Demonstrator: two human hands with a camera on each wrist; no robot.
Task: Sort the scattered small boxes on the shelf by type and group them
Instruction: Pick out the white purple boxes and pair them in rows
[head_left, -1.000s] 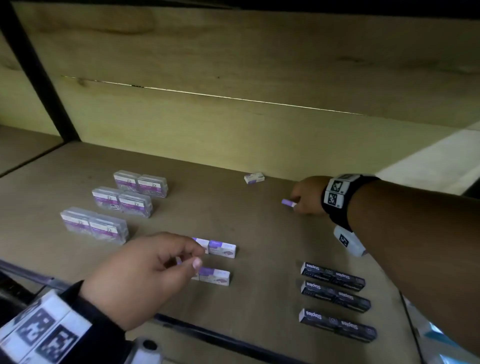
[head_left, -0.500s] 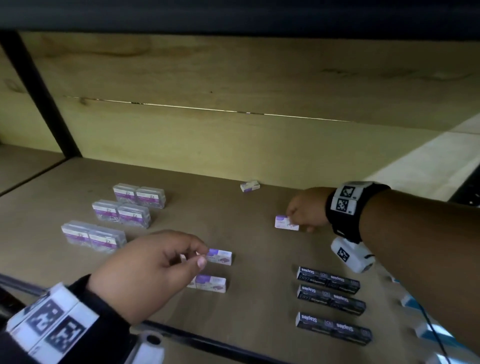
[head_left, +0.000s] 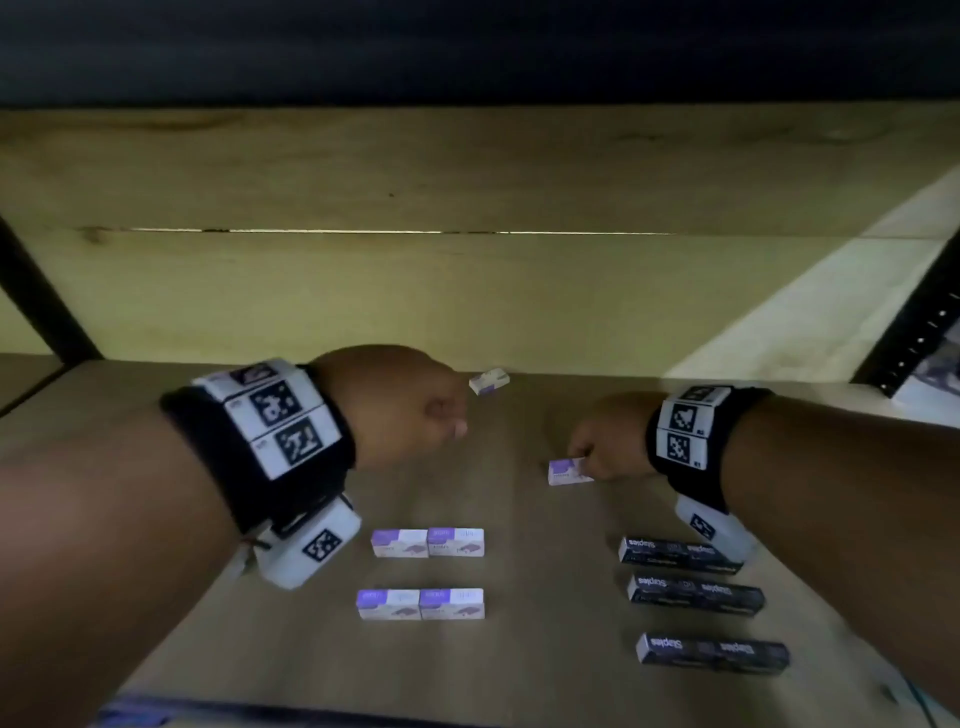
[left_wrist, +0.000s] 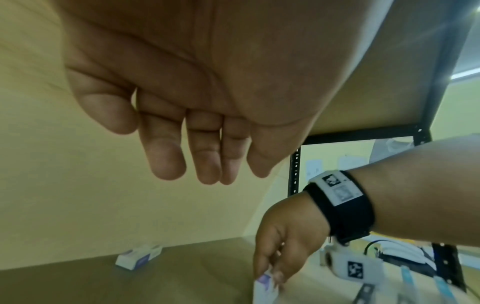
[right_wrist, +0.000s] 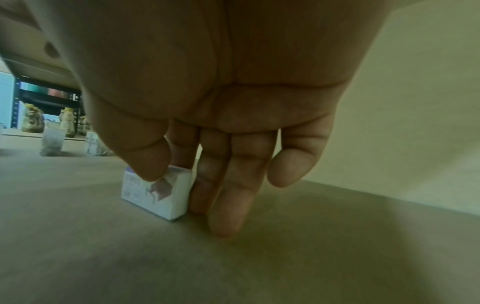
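My right hand (head_left: 586, 464) pinches a small white-and-purple box (head_left: 565, 473) that stands on the wooden shelf (head_left: 519, 675). In the right wrist view the thumb lies on the box (right_wrist: 155, 197) and the fingers (right_wrist: 226, 205) sit behind it. My left hand (head_left: 451, 422) hovers empty with relaxed fingers (left_wrist: 168, 160), just left of a lone white-and-purple box (head_left: 489, 381) near the back wall. Two pairs of the same boxes (head_left: 427, 543) (head_left: 421, 604) lie at the front centre. Three rows of black Staples boxes (head_left: 680, 556) lie at the front right.
The wooden back wall (head_left: 467, 291) stands close behind the lone box (left_wrist: 139, 257). Black shelf posts (head_left: 41, 306) (head_left: 914, 322) frame both sides. Clear boxes (right_wrist: 52, 142) show far left in the right wrist view; my left forearm hides them in the head view.
My left hand has left the front purple boxes and moved back and right, near the lone box. My right hand has set its box down flat and drawn it slightly forward.
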